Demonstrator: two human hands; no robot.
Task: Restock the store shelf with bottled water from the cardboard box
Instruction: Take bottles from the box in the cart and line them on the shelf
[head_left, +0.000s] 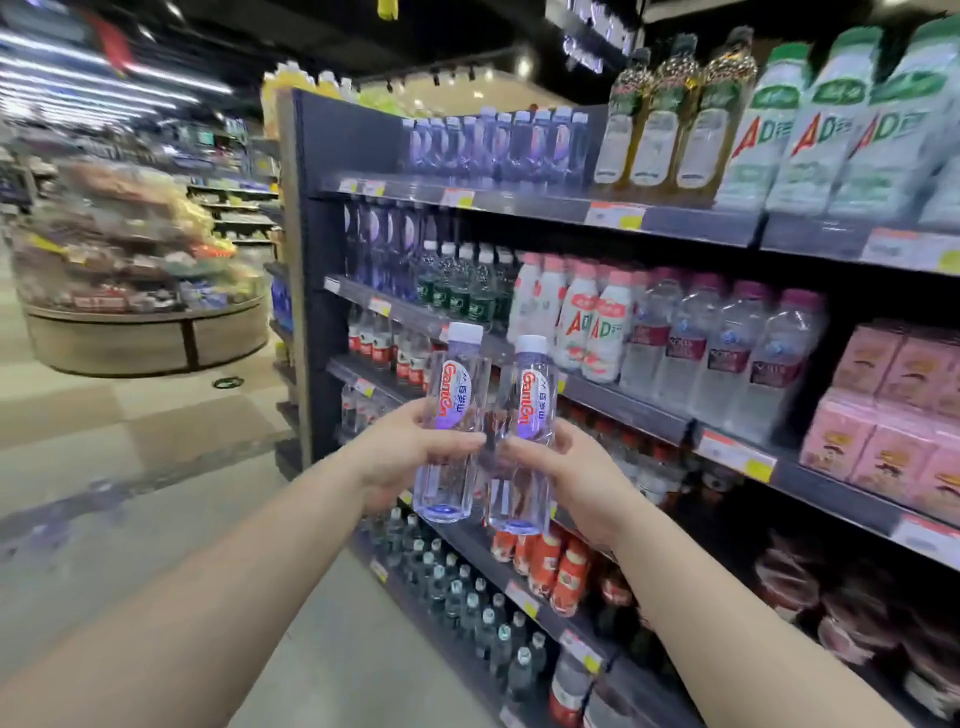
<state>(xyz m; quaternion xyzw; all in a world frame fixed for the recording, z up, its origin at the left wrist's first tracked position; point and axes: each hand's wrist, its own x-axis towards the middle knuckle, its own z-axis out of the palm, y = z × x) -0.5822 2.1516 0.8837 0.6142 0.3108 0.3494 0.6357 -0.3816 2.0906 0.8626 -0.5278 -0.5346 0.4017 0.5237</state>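
While I stand at the shelf's left end, my left hand (410, 452) grips one water bottle (451, 426) and my right hand (563, 467) grips a second bottle (522, 441), both upright, touching, in the air before the shelf (649, 410). Neither is shelved yet; cardboard box unseen. Clear ribbed plastic, pale caps, glossy oval labels.

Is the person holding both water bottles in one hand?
No, the left hand grips one bottle and the right hand the other bottle.

Head view, close, faces forward-down along shelf (571, 208).
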